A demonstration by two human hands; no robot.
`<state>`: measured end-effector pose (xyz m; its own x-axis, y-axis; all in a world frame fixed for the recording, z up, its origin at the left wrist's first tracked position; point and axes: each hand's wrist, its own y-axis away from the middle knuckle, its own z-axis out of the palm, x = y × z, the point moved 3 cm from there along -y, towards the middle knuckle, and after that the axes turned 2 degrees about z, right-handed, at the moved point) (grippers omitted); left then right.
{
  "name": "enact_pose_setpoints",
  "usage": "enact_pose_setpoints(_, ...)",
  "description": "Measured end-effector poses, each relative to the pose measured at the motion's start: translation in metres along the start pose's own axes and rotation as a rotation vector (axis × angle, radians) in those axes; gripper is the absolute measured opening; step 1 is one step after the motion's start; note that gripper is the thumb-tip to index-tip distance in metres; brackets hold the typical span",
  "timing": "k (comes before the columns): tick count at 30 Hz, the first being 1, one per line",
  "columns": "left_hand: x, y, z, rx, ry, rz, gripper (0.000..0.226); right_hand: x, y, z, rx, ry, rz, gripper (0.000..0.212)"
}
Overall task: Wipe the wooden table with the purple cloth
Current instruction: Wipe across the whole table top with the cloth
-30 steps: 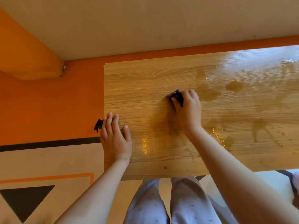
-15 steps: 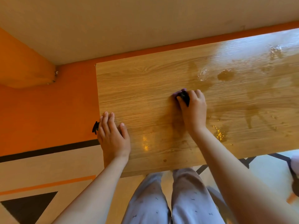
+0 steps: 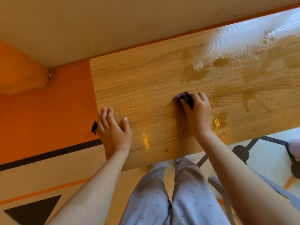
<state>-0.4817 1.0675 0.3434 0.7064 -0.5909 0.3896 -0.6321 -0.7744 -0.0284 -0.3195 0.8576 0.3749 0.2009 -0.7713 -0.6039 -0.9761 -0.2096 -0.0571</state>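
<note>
The wooden table (image 3: 142,82) fills the middle and right of the head view. My right hand (image 3: 197,113) presses a bunched purple cloth (image 3: 184,95) onto the tabletop; only a small purple corner and a dark fold show past my fingers. My left hand (image 3: 113,129) lies flat on the table's near left corner, fingers apart, holding nothing. Wet streaks and small puddles (image 3: 220,61) glisten on the right part of the table.
An orange and cream wall borders the table's far and left edges. A small black clip-like thing (image 3: 94,127) sits at the table's left edge by my left hand. Below the near edge are my legs and a chair base (image 3: 240,151).
My right hand has slid the cloth a little to the right across the table. The view has tilted. My left hand stays planted on the corner.
</note>
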Motion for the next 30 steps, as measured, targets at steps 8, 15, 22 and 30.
enact_pose_setpoints(8,0.000,0.000,-0.001,-0.026,-0.016,0.007,0.058,-0.067,0.096,0.046,-0.168,-0.065,-0.208,0.028)
enact_pose_setpoints(15,0.001,0.000,-0.001,-0.022,-0.022,0.010,0.057,0.009,0.048,-0.010,0.029,-0.005,0.045,0.023)
enact_pose_setpoints(22,0.004,0.000,-0.003,-0.041,-0.012,-0.001,0.056,-0.013,0.083,0.003,-0.011,0.012,0.074,0.020)
enact_pose_setpoints(30,0.003,-0.001,-0.003,-0.046,-0.032,0.006,0.056,-0.003,0.102,-0.003,0.021,0.064,0.052,0.020)
